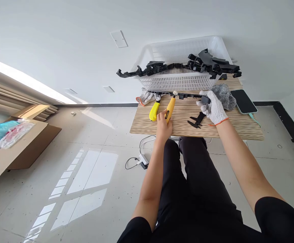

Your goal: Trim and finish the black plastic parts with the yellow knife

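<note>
My bare left hand is closed around the handle of a yellow rotary tool that lies pointing away across the small wooden table. My right hand wears a white knit glove and grips the end of a long black plastic strip lying across the table's far side. A yellow utility knife rests just left of the tool. A small black plastic piece lies below the gloved hand.
A white mesh basket full of black plastic parts stands at the table's far edge. A grey cloth, a phone and a spare glove lie nearby. A power strip and cardboard box sit on the floor.
</note>
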### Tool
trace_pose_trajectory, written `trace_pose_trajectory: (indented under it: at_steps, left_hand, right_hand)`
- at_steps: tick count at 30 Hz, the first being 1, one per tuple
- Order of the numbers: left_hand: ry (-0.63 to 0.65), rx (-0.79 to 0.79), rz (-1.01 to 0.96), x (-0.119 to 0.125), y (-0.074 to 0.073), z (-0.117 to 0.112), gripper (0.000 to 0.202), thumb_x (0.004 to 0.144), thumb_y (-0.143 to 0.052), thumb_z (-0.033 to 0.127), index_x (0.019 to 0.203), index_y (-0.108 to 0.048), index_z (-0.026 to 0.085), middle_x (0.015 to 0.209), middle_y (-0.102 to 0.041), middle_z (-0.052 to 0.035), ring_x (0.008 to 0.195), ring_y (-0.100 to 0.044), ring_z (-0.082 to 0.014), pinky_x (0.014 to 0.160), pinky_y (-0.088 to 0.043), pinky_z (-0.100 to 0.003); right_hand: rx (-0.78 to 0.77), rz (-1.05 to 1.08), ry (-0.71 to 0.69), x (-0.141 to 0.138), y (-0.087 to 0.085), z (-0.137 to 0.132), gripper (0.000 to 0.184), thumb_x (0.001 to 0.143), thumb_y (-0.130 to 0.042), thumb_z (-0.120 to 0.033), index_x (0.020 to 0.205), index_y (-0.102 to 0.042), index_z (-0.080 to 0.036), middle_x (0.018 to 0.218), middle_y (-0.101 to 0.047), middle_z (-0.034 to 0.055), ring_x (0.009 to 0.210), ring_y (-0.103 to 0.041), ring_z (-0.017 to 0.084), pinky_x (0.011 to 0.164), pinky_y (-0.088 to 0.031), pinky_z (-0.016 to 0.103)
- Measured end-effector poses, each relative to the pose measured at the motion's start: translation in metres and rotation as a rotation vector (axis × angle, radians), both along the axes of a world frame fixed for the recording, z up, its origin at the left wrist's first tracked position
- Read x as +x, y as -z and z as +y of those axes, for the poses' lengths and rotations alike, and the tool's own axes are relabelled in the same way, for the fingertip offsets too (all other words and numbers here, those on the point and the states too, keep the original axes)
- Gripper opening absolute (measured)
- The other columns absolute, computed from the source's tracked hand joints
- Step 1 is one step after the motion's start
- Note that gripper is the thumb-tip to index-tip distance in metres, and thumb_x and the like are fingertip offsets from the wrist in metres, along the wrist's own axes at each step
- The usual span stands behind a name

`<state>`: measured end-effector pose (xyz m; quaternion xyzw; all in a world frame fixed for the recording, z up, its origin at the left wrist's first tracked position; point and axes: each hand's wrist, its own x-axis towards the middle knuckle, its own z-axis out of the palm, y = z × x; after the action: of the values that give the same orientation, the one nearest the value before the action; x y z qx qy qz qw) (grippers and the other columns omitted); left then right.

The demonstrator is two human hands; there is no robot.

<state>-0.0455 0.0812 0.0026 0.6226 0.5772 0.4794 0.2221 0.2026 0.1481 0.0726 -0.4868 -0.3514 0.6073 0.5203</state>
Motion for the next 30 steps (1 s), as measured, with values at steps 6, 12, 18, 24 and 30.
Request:
trace_pose_trajectory:
  at_steps: [6, 12, 18, 24, 30]
  left_hand:
    - [-0.006, 0.011, -0.030, 0.000, 0.000, -0.003, 0.040, 0.096, -0.059, 0.019, 0.135, -0.052, 0.025, 0.137, -0.057, -0.0146, 0.137, -0.056, -0.0298, 0.125, -0.042, -0.059]
    - [-0.001, 0.002, -0.036, 0.001, -0.001, -0.004, 0.039, 0.097, -0.061, 0.019, 0.134, -0.052, 0.025, 0.140, -0.058, -0.0139, 0.139, -0.056, -0.0288, 0.126, -0.042, -0.056]
    - [-0.051, -0.021, -0.025, 0.003, -0.001, -0.001, 0.039, 0.096, -0.060, 0.020, 0.134, -0.052, 0.022, 0.138, -0.058, -0.0174, 0.137, -0.056, -0.0314, 0.123, -0.044, -0.056]
    - [-0.115, -0.034, -0.057, 0.006, -0.001, 0.000, 0.038, 0.094, -0.060, 0.018, 0.130, -0.051, 0.026, 0.139, -0.057, -0.0157, 0.137, -0.056, -0.0318, 0.124, -0.042, -0.059]
    - [-0.172, -0.066, -0.070, 0.012, -0.006, -0.001, 0.038, 0.092, -0.062, 0.014, 0.127, -0.051, 0.024, 0.139, -0.058, -0.0159, 0.136, -0.057, -0.0303, 0.123, -0.043, -0.055]
  right_hand:
    - [0.003, -0.013, -0.003, 0.001, 0.001, 0.000, 0.054, 0.092, -0.060, -0.073, 0.120, -0.066, -0.028, 0.078, -0.076, 0.0040, 0.045, -0.052, 0.011, 0.035, -0.027, 0.020]
    - [0.020, -0.026, -0.008, 0.002, 0.006, 0.004, 0.058, 0.089, -0.061, -0.077, 0.121, -0.064, -0.028, 0.073, -0.074, 0.0025, 0.044, -0.052, 0.011, 0.037, -0.029, 0.020]
    - [0.011, 0.000, -0.002, 0.000, 0.001, -0.001, 0.054, 0.092, -0.061, -0.073, 0.119, -0.066, -0.027, 0.073, -0.074, 0.0028, 0.043, -0.051, 0.010, 0.036, -0.027, 0.019]
    - [0.001, 0.023, -0.001, -0.001, 0.000, -0.001, 0.053, 0.092, -0.064, -0.071, 0.120, -0.066, -0.026, 0.072, -0.073, 0.0023, 0.042, -0.050, 0.009, 0.035, -0.027, 0.018]
    - [-0.006, 0.040, 0.006, 0.000, 0.003, 0.001, 0.049, 0.091, -0.067, -0.064, 0.121, -0.067, -0.025, 0.072, -0.074, 0.0029, 0.042, -0.049, 0.009, 0.036, -0.029, 0.018]
